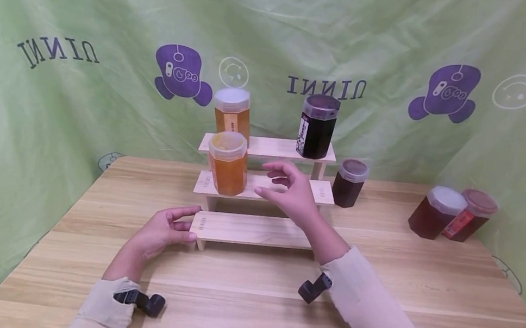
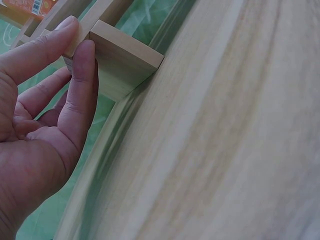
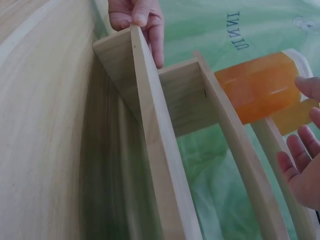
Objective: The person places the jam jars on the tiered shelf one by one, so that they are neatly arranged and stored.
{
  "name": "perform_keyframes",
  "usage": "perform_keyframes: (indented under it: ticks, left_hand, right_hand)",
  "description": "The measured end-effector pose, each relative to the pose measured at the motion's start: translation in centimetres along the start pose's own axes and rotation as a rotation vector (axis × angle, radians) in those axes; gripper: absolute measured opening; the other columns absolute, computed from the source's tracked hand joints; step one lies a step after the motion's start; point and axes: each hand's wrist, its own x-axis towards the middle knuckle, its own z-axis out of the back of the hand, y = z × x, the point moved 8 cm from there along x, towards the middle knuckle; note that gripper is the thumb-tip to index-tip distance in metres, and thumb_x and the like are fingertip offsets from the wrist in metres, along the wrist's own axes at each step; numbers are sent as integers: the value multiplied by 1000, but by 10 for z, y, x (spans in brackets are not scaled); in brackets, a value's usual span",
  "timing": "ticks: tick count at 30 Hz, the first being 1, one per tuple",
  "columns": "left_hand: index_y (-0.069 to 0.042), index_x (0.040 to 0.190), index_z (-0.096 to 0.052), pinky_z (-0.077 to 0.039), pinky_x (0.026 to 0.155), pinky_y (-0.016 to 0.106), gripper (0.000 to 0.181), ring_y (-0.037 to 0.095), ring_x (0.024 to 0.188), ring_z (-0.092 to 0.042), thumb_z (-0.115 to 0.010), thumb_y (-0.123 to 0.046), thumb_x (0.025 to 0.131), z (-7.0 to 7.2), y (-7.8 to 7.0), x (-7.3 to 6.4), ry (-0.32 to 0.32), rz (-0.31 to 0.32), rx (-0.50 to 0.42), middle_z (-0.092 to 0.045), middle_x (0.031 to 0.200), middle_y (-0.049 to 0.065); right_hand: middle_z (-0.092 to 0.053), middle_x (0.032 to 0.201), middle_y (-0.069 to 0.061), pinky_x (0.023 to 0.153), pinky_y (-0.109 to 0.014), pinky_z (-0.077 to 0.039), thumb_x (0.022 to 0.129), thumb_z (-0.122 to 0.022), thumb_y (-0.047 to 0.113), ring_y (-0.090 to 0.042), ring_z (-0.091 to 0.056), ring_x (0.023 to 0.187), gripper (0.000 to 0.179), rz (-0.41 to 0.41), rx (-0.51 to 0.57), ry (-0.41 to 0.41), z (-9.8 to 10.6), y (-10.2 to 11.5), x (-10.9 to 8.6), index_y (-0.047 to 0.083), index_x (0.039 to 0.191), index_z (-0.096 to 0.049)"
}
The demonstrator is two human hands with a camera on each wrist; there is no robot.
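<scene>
A three-step wooden rack (image 1: 250,229) stands on the table, its lowest step bare. My left hand (image 1: 161,231) holds the left end of that step, thumb and fingers at its corners; the left wrist view shows the fingertips (image 2: 82,52) against the wood. On the left of the middle step stands an upright jar of orange-amber contents (image 1: 229,173) with a clear lid. Just right of it, apart in the head view, my right hand (image 1: 291,192) hovers over the middle step with thumb and fingers spread, holding nothing. The same jar (image 3: 260,87) appears in the right wrist view.
The top step carries another amber jar (image 1: 233,114) at left and a dark jar (image 1: 317,129) at right. A dark jar (image 1: 347,188) stands on the table beside the rack. Farther right are two dark-red jars (image 1: 434,215). A green curtain (image 1: 279,34) hangs behind.
</scene>
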Motion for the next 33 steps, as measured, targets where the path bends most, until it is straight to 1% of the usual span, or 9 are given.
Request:
perform_keyframes:
  ticks: [2, 5, 11, 15, 18, 22, 26, 29, 33]
  left_hand:
    - [12, 145, -32, -58, 78, 30, 78, 17, 97, -67, -73, 12, 79, 0, 0, 0, -1, 0, 5, -65, 116, 16]
    - [12, 145, -32, -58, 78, 30, 77, 17, 98, -67, -73, 11, 79, 1, 0, -1, -2, 0, 13, -64, 119, 18]
    - [11, 146, -32, -58, 78, 30, 78, 17, 97, -67, -73, 12, 79, 2, 1, -1, -9, 8, 13, -64, 118, 19]
    - [9, 146, -32, -58, 76, 31, 79, 18, 96, -68, -72, 13, 78, 1, 2, -1, -11, 20, 1, -67, 114, 16]
    - [9, 146, -32, -58, 76, 31, 79, 19, 96, -68, -72, 13, 78, 1, 3, -1, -6, 18, -3, -67, 113, 16]
    - [10, 146, -32, -58, 77, 31, 79, 19, 97, -68, -72, 12, 78, 0, 3, 0, 2, 7, -3, -67, 113, 17]
    - [11, 146, -32, -58, 77, 30, 79, 18, 97, -68, -72, 13, 78, 0, 2, 0, 4, 2, -9, -67, 113, 15]
    - [11, 146, -31, -58, 77, 30, 79, 18, 97, -68, -72, 13, 78, -1, 1, 1, 7, -5, -12, -67, 113, 15]
    - [13, 145, -31, -58, 77, 30, 79, 18, 97, -68, -72, 13, 78, -1, 1, 1, 14, -13, -15, -67, 113, 16]
  right_hand:
    - [-60, 119, -14, 100, -43, -46, 77, -82, 3, -41, -53, 112, 47, 11, 9, 3, 3, 0, -2, -1, 119, -63]
    - [-59, 119, -16, 101, -47, -45, 77, -81, 2, -43, -52, 112, 47, 25, 17, 5, 7, 3, -6, -3, 120, -62]
    - [-57, 119, -16, 101, -45, -45, 77, -79, -2, -43, -52, 112, 47, 39, 21, 10, 13, 3, -10, -6, 120, -61]
    - [-58, 117, -17, 99, -45, -46, 77, -79, -4, -46, -51, 110, 44, 78, 28, 0, 18, 5, -13, -6, 118, -61]
    - [-58, 117, -18, 98, -45, -47, 78, -78, -4, -39, -54, 108, 42, 106, 16, -13, 23, 8, -16, -6, 117, -61]
    - [-58, 118, -20, 98, -43, -47, 79, -75, -5, -29, -56, 106, 42, 117, 11, -20, 32, 10, -19, -7, 118, -60]
    - [-58, 116, -19, 103, -39, -43, 81, -72, -7, -33, -54, 110, 40, 105, 11, -6, 40, 11, -23, -8, 118, -58]
    - [-58, 116, -18, 106, -38, -41, 82, -71, -6, -32, -53, 114, 40, 88, 5, 6, 46, 12, -26, -8, 119, -57]
    - [-57, 119, -18, 107, -39, -39, 83, -71, -5, -29, -53, 116, 42, 79, 6, 16, 54, 12, -28, -7, 122, -54]
